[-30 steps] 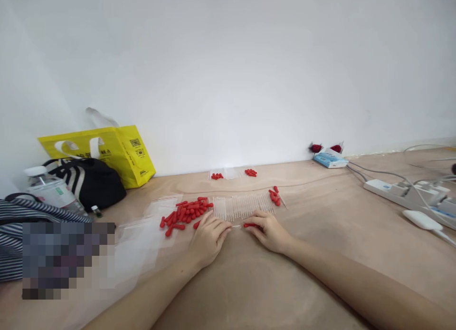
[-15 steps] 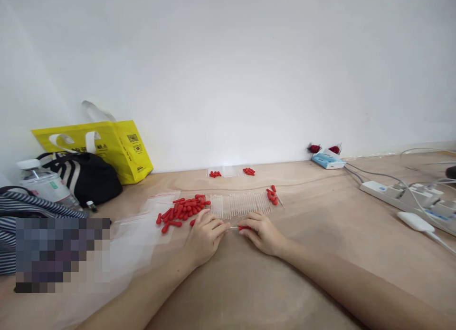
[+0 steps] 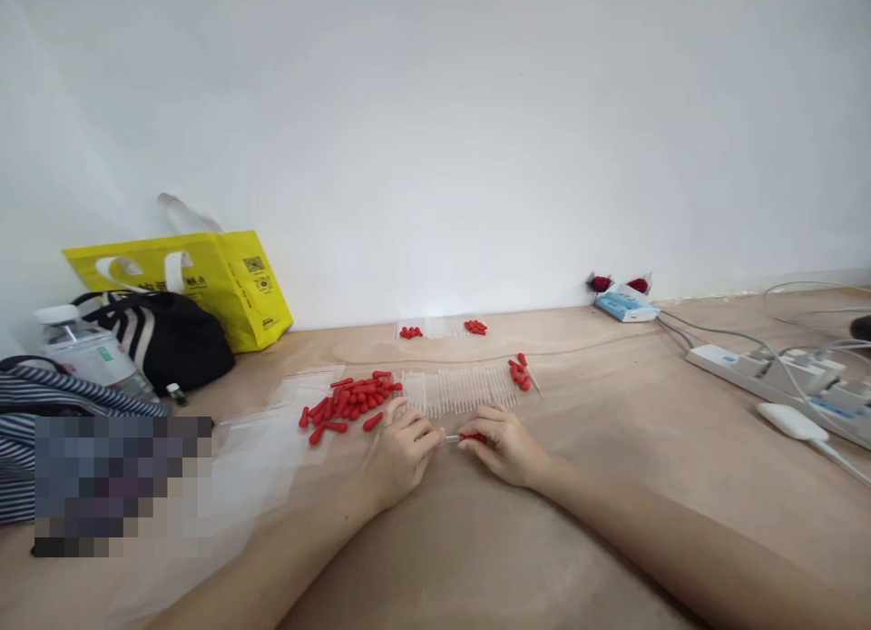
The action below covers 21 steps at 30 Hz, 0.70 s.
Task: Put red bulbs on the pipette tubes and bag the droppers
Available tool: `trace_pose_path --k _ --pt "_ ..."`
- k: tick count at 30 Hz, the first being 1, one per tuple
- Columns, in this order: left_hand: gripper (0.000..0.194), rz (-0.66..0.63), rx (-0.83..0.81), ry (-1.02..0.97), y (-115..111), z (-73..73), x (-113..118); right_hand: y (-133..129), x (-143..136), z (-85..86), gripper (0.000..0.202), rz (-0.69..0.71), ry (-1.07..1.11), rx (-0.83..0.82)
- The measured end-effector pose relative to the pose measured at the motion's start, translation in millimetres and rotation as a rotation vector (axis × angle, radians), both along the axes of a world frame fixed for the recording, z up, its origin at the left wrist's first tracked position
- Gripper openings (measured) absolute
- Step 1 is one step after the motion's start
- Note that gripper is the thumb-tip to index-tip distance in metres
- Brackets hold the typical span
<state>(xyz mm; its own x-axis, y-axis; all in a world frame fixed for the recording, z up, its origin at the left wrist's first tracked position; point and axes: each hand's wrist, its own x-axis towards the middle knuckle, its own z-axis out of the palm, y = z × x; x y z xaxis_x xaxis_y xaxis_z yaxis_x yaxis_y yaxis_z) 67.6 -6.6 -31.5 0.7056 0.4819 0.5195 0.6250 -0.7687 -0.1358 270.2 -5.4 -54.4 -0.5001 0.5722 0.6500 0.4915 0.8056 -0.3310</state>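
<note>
My left hand is closed on one end of a clear thin tube. Closed around a red rubber bulb at the tube's other end is my right hand. A row of clear tubes lies just beyond my hands. Left of the row is a pile of red bulbs, and a single red bulb rests beside my left hand. A few more red pieces lie at the row's right end.
Plastic bags lie flat at the left, near a yellow bag, a black bag and a bottle. By the wall are small bagged red pieces and a blue packet. A power strip with cables lies right.
Both hands have shifted slightly, the right one a little to the right with the red bulb. More of the single red bulb beside my left hand now shows.
</note>
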Motion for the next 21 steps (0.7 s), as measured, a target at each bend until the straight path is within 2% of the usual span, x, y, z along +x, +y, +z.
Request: trace_pose_path --k 7,14,21 --pt "0.021 -0.005 -0.03 -0.003 0.9 -1.0 2.6 2.0 -1.2 -0.7 0.016 -0.029 -0.066 0.044" --pt "0.02 -0.016 -0.032 -0.022 -0.7 -0.5 4.1 4.0 -3.6 2.0 0.015 -0.001 -0.154 0.051" --pt "0.019 -0.036 -0.07 -0.053 -1.3 -0.7 4.3 4.8 -2.0 4.5 0.018 0.03 -0.139 0.008"
